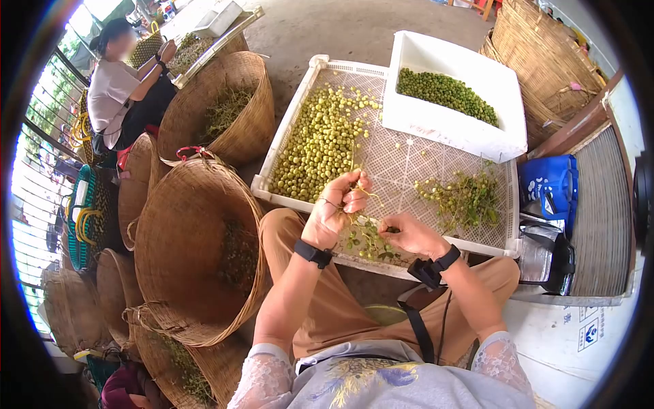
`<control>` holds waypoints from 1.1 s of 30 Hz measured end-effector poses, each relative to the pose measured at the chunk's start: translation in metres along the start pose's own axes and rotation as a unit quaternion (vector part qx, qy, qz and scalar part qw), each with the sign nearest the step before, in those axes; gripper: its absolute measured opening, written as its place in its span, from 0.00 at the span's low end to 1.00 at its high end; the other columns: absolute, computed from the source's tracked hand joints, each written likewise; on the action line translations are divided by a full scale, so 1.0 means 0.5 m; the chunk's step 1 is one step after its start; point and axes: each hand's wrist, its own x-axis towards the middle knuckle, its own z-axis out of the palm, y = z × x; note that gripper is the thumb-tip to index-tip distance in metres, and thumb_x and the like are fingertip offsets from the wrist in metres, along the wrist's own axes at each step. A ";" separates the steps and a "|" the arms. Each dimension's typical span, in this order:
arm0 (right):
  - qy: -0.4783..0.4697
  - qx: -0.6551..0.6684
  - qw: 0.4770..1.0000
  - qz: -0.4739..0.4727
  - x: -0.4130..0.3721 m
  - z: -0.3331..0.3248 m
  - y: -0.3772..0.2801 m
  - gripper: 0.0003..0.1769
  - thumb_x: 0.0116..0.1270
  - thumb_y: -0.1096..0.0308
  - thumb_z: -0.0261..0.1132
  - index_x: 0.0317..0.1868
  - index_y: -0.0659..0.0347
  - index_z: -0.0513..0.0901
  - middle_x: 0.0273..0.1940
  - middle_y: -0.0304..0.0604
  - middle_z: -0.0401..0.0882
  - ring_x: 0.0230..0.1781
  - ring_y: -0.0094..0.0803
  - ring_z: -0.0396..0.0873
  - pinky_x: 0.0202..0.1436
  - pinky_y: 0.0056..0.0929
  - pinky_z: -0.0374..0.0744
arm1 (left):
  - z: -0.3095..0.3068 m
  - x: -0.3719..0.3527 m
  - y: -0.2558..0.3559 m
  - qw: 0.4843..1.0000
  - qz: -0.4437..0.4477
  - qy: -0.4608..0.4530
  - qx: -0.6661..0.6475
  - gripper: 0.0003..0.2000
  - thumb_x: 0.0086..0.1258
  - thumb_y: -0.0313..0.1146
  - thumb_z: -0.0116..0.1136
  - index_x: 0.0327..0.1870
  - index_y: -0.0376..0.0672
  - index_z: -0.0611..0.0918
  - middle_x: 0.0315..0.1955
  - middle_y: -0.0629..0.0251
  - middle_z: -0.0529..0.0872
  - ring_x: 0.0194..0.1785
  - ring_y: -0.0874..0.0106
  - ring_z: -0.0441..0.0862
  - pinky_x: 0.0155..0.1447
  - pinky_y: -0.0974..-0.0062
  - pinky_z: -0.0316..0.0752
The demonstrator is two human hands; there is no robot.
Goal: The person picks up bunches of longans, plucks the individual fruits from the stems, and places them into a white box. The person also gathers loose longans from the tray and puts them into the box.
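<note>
My left hand (335, 208) is closed around thin stems at the near edge of a white mesh tray (402, 174). To its right, my right hand (412, 235) pinches part of a leafy sprig (370, 242) that hangs between the two hands. A heap of round yellow-green fruits (317, 143) covers the tray's left part, just beyond my left hand. On the tray's right side lies a pile of leafy stems with small fruits (466, 198). A white foam box (453, 140) holding small darker green fruits (446, 94) rests on the tray's far right corner.
Large woven baskets (184, 252) stand at the left, some holding stems. Another person (119, 88) sits at the upper left by another tray. A blue bag (550, 187) and a silver bag (538, 252) are at the right. A tall basket (538, 61) stands behind the foam box.
</note>
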 end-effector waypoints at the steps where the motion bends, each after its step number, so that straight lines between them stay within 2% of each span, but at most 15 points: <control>1: -0.019 0.084 0.995 0.042 -0.002 -0.001 0.010 0.06 0.64 0.71 0.57 0.31 0.64 0.74 0.21 0.30 0.67 0.21 0.15 0.63 0.21 0.17 0.62 | 0.007 -0.005 0.008 1.000 0.014 -0.006 -0.007 0.06 0.70 0.28 0.43 0.37 0.34 0.70 0.27 0.67 0.68 0.17 0.85 0.56 0.16 0.87 0.55; 2: -0.039 0.167 0.982 0.083 -0.004 -0.001 0.017 0.06 0.64 0.70 0.57 0.31 0.63 0.74 0.21 0.29 0.66 0.20 0.14 0.62 0.21 0.17 0.60 | 0.011 -0.010 0.016 1.000 0.019 -0.004 -0.015 0.06 0.70 0.28 0.43 0.37 0.34 0.70 0.26 0.67 0.68 0.17 0.84 0.56 0.16 0.87 0.55; 3: -0.044 0.167 0.981 0.085 -0.007 0.002 0.023 0.06 0.64 0.70 0.57 0.31 0.63 0.74 0.21 0.29 0.66 0.20 0.14 0.62 0.21 0.17 0.60 | 0.016 -0.019 0.023 0.999 0.023 -0.001 -0.023 0.06 0.70 0.28 0.42 0.37 0.34 0.69 0.26 0.67 0.68 0.17 0.84 0.56 0.16 0.87 0.55; 5: -0.021 0.418 0.901 0.116 -0.014 0.009 0.029 0.06 0.65 0.68 0.58 0.32 0.61 0.73 0.21 0.28 0.63 0.19 0.14 0.58 0.20 0.16 0.57 | 0.016 -0.036 0.035 0.999 0.031 -0.024 0.005 0.06 0.70 0.28 0.42 0.36 0.35 0.69 0.26 0.68 0.68 0.17 0.84 0.56 0.16 0.87 0.56; 7: -0.028 0.444 0.888 0.117 -0.013 0.009 0.036 0.05 0.65 0.67 0.58 0.33 0.59 0.73 0.21 0.28 0.62 0.18 0.14 0.56 0.19 0.15 0.56 | 0.018 -0.051 0.036 0.998 0.042 0.002 0.051 0.05 0.70 0.30 0.44 0.35 0.39 0.69 0.27 0.70 0.68 0.16 0.86 0.55 0.17 0.88 0.55; 9: 0.025 0.526 0.843 0.106 -0.007 0.011 0.041 0.07 0.65 0.65 0.58 0.33 0.59 0.72 0.21 0.29 0.63 0.18 0.14 0.58 0.18 0.13 0.55 | 0.010 -0.063 0.025 0.971 0.073 0.074 0.215 0.05 0.69 0.32 0.46 0.34 0.42 0.71 0.26 0.71 0.70 0.16 0.86 0.55 0.17 0.89 0.53; 12: 0.044 0.551 0.832 0.044 0.010 0.001 0.018 0.07 0.66 0.65 0.58 0.33 0.59 0.72 0.21 0.29 0.63 0.17 0.14 0.58 0.18 0.13 0.57 | 0.011 -0.061 -0.019 0.955 0.051 0.134 0.261 0.04 0.67 0.31 0.50 0.32 0.43 0.73 0.24 0.70 0.74 0.17 0.86 0.57 0.17 0.88 0.51; 19: 0.042 0.548 0.835 0.036 0.002 -0.007 -0.014 0.07 0.67 0.65 0.56 0.37 0.59 0.75 0.21 0.27 0.64 0.17 0.14 0.59 0.18 0.11 0.58 | -0.007 -0.049 -0.060 0.954 0.030 0.123 0.273 0.04 0.68 0.31 0.50 0.35 0.41 0.72 0.26 0.70 0.72 0.18 0.86 0.58 0.18 0.89 0.53; 22: 0.033 0.492 0.864 0.098 -0.025 0.000 -0.011 0.09 0.68 0.65 0.54 0.37 0.60 0.77 0.18 0.26 0.61 0.17 0.13 0.59 0.18 0.12 0.57 | -0.002 -0.060 -0.058 0.947 0.039 0.140 0.288 0.05 0.68 0.32 0.49 0.34 0.42 0.72 0.25 0.71 0.72 0.18 0.86 0.57 0.18 0.89 0.53; 24: 0.012 0.298 0.944 0.144 -0.038 0.011 0.010 0.12 0.69 0.63 0.53 0.36 0.62 0.79 0.17 0.26 0.61 0.17 0.14 0.58 0.18 0.14 0.57 | -0.004 -0.068 -0.042 0.951 0.066 0.112 0.281 0.06 0.69 0.33 0.47 0.31 0.43 0.72 0.25 0.72 0.71 0.18 0.86 0.56 0.18 0.89 0.52; 25: 0.012 0.298 0.943 0.146 -0.039 0.023 0.055 0.12 0.69 0.63 0.53 0.36 0.62 0.79 0.17 0.26 0.61 0.17 0.14 0.58 0.18 0.14 0.57 | 0.011 -0.076 -0.036 0.946 0.081 0.142 0.279 0.07 0.69 0.34 0.46 0.30 0.44 0.72 0.25 0.73 0.71 0.17 0.86 0.55 0.18 0.89 0.51; 27: -0.004 0.113 0.985 0.129 -0.033 0.052 0.161 0.13 0.68 0.62 0.53 0.34 0.62 0.80 0.17 0.27 0.63 0.17 0.15 0.58 0.18 0.17 0.58 | 0.015 -0.090 -0.011 0.950 0.099 0.119 0.270 0.06 0.68 0.34 0.47 0.31 0.44 0.72 0.25 0.73 0.71 0.17 0.87 0.54 0.18 0.90 0.51; 29: -0.014 0.087 0.977 0.193 -0.036 0.064 0.165 0.14 0.67 0.62 0.53 0.32 0.63 0.79 0.18 0.28 0.64 0.17 0.16 0.59 0.19 0.20 0.59 | 0.007 -0.102 0.015 0.962 0.129 0.088 0.222 0.05 0.67 0.33 0.49 0.32 0.43 0.72 0.25 0.71 0.73 0.16 0.86 0.55 0.18 0.89 0.52; 31: -0.001 0.206 0.927 0.315 -0.013 0.088 0.196 0.15 0.67 0.61 0.53 0.29 0.64 0.77 0.17 0.30 0.64 0.16 0.17 0.59 0.18 0.22 0.58 | 0.009 -0.119 0.030 0.971 0.145 0.100 0.163 0.04 0.67 0.32 0.49 0.35 0.43 0.72 0.27 0.71 0.70 0.17 0.87 0.54 0.17 0.90 0.52; 33: -0.007 0.211 0.920 0.331 0.018 0.113 0.251 0.17 0.67 0.59 0.54 0.27 0.64 0.74 0.17 0.31 0.63 0.14 0.19 0.58 0.16 0.23 0.56 | 0.000 -0.133 0.045 0.973 0.156 0.093 0.140 0.04 0.67 0.31 0.49 0.36 0.42 0.71 0.27 0.71 0.69 0.18 0.87 0.55 0.17 0.90 0.53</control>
